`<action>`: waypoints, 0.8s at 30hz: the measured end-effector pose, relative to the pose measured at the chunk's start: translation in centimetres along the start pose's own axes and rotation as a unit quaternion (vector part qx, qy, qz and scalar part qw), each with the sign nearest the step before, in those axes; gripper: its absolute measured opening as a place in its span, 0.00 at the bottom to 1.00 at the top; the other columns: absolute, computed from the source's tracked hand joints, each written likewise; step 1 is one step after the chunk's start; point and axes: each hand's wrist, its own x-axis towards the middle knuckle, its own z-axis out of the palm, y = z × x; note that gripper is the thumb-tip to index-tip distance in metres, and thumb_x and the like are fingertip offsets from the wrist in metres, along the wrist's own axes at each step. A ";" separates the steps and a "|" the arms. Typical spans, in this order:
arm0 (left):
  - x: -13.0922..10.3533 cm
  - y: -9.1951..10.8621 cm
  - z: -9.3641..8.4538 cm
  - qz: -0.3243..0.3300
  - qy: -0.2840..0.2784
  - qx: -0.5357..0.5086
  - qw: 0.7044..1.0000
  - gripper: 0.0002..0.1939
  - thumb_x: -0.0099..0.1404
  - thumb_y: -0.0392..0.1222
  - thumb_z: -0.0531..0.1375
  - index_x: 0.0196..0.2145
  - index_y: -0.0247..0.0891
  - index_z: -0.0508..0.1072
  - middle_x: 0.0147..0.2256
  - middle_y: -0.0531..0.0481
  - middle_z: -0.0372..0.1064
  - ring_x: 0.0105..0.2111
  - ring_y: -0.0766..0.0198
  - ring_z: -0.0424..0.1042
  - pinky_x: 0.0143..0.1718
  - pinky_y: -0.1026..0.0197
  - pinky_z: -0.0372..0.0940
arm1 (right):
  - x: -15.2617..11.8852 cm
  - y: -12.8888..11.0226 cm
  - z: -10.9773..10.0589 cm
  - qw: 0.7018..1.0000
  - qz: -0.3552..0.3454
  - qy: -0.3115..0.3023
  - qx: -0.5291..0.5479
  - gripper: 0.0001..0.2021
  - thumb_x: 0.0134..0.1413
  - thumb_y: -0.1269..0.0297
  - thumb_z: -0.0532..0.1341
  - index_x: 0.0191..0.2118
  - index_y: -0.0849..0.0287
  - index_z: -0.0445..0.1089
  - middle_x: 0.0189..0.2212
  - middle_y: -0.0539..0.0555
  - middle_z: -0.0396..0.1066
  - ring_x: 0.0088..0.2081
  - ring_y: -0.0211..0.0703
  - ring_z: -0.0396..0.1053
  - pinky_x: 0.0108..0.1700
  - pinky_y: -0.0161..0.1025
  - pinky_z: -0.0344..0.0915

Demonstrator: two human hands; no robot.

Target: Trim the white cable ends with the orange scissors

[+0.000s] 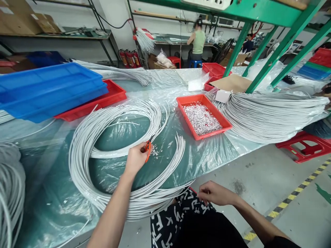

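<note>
My left hand is closed around small orange-handled cutters, whose dark tip points at the white cables of the loop. Beneath the cutters, tiny silvery bits lie scattered on the table. A large coiled bundle of white cables surrounds that hand, and its near strands hang over the table edge towards my lap. Over my lap, my right hand has its fingers curled in near the ends of those strands. Whether anything is pinched in them is hidden.
A red tray of small silvery pieces stands right of the coil. Farther right lies another thick cable bundle beside green frame legs. Blue trays are stacked at left. A person sits at the back bench.
</note>
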 end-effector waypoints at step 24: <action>0.4 -0.4 0.2 0.018 0.007 0.037 0.999 0.15 0.60 0.45 0.55 0.19 0.37 0.61 0.19 0.57 0.48 0.23 0.68 0.48 0.25 0.66 0.47 | 13.2 -4.4 -8.2 0.883 -0.128 0.319 -0.320 0.17 0.58 0.61 0.60 0.52 0.56 0.67 0.40 0.58 0.73 0.41 0.52 0.74 0.43 0.46 0.69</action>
